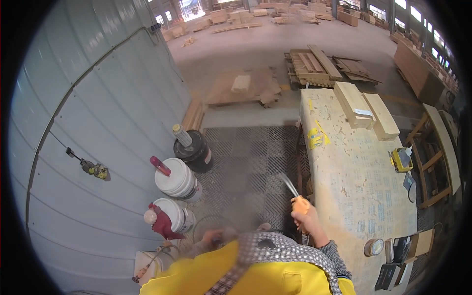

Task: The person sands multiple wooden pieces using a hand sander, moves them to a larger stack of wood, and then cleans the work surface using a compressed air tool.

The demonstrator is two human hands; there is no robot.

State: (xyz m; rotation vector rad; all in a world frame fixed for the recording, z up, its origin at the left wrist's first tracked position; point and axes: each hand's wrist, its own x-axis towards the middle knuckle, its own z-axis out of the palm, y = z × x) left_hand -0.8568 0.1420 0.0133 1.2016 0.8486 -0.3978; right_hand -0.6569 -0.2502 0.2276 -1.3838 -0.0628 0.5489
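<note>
My right hand [309,222] is wrapped round the orange body of an air blow gun [300,204], beside the left edge of the long table [359,196]. The gun's thin metal nozzle points up and to the left, slightly blurred, over the dark floor mat [246,167]. A fitting shows below my fist. Low and to the left, my left hand [212,237] is smeared and partly hidden by my yellow garment [206,270]. A dark thing and a thin hose loop [196,223] appear beside it, but its finger grip is unclear.
Along the metal wall [98,128] at left stand a black bucket [199,155] and white buckets [179,184], one with a red cloth [162,223]. Timber blocks [354,105], a yellow box [403,160], a tape roll [373,247] and cartons [398,255] sit on or by the table.
</note>
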